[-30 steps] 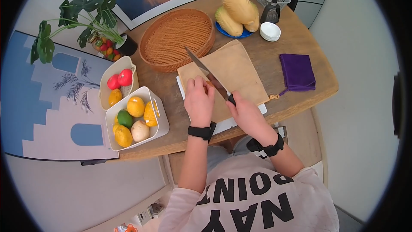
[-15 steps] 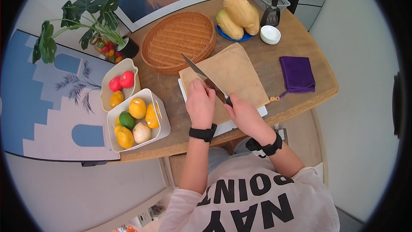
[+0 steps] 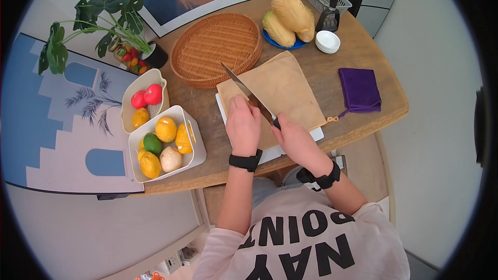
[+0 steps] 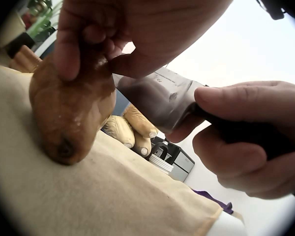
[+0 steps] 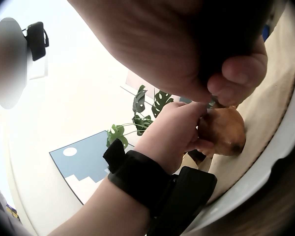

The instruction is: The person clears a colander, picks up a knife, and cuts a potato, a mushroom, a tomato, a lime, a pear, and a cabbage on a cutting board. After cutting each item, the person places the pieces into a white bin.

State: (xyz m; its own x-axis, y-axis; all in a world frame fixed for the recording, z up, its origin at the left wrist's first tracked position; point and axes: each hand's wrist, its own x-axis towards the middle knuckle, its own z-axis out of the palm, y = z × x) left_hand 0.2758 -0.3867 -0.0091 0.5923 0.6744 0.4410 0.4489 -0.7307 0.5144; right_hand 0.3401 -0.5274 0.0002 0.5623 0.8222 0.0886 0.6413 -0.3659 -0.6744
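A brown rounded fruit [image 4: 71, 115] lies on the tan cloth [image 3: 282, 85] over the white cutting board [image 3: 316, 134]. My left hand [image 3: 243, 124] holds it down with curled fingers, the fruit [image 5: 225, 130] showing below the fingertips in the right wrist view. My right hand [image 3: 290, 137] grips the black handle of a knife [image 3: 248, 93]. The blade [image 4: 160, 105] rests against the fruit's side, its tip pointing toward the wicker tray.
A round wicker tray [image 3: 217, 46] sits behind the board. Two white tubs of fruit [image 3: 166, 140] stand at the left by a potted plant [image 3: 111, 15]. Yellow squash on a blue plate [image 3: 288, 18], white bowls [image 3: 327, 41] and a purple pouch [image 3: 359, 89] lie to the right.
The knife and both hands have shifted slightly toward the left and rear on the cloth; the blade stays on the fruit under my left hand.
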